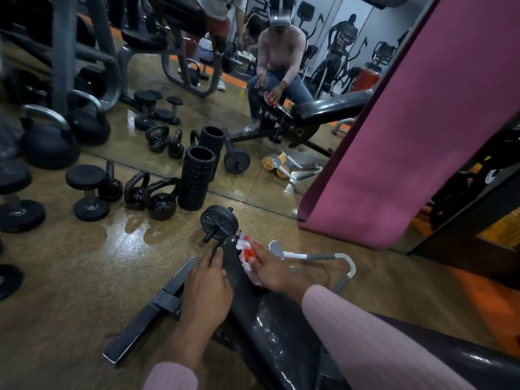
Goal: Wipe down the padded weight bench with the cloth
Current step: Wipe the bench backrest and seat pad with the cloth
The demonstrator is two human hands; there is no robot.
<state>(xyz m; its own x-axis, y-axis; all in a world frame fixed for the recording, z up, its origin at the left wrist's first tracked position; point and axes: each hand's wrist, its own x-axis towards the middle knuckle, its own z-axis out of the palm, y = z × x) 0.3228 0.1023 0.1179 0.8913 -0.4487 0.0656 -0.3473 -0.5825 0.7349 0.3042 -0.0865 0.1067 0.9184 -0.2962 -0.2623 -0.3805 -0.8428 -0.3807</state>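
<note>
The black padded weight bench (270,330) runs from the lower right toward the middle of the view, its shiny pad narrowing to a tip. My right hand (271,270) presses a crumpled red and white cloth (247,250) against the right side of that narrow end, fingers curled round the cloth. My left hand (208,285) rests on the pad's left edge, fingers laid along it. Both forearms wear pink ribbed sleeves.
A black ab wheel (219,222) lies just past the bench tip. A foam roller (195,178), kettlebells (161,199) and dumbbells (87,192) stand along the wall mirror. A pink mat (408,130) hangs at right. A grey handled frame (323,257) lies right of the bench.
</note>
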